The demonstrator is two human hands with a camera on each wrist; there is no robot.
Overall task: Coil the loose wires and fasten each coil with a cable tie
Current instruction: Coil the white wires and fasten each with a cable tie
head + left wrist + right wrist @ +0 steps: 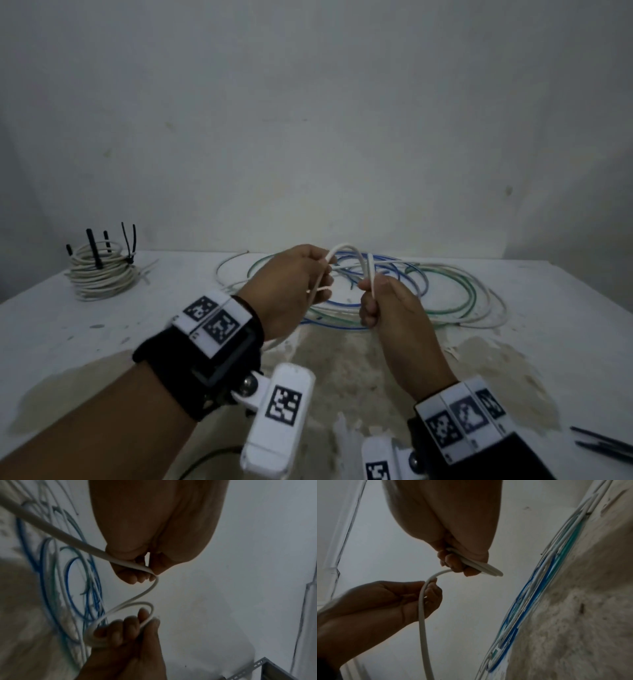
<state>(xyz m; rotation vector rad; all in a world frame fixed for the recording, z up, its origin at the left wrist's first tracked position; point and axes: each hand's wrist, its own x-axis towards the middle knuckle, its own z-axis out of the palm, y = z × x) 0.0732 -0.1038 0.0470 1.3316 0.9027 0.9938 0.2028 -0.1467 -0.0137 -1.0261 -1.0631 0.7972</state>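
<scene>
Your left hand (291,287) and your right hand (387,305) are both raised above the tabletop (513,308), each curled around the same white wire (346,251), which arches between them. The right hand's fingers are closed on a small bundle of turns, serving as the anchor so the loops stay stacked. The left hand has thumb and fingers pinched on the wire, likely feeding the next length across while the tail runs down toward you at 6 o'clock. Holding it clear of the surface probably keeps it from snagging the loose wires (445,294), blue, green and white, that lie spread just beyond your hands at 12 o'clock. A finished coil (99,274) with black ties stands at 10 o'clock, well apart, and spare cable ties (606,448) lie at 4 o'clock beside your right wrist, within reach for fastening.
</scene>
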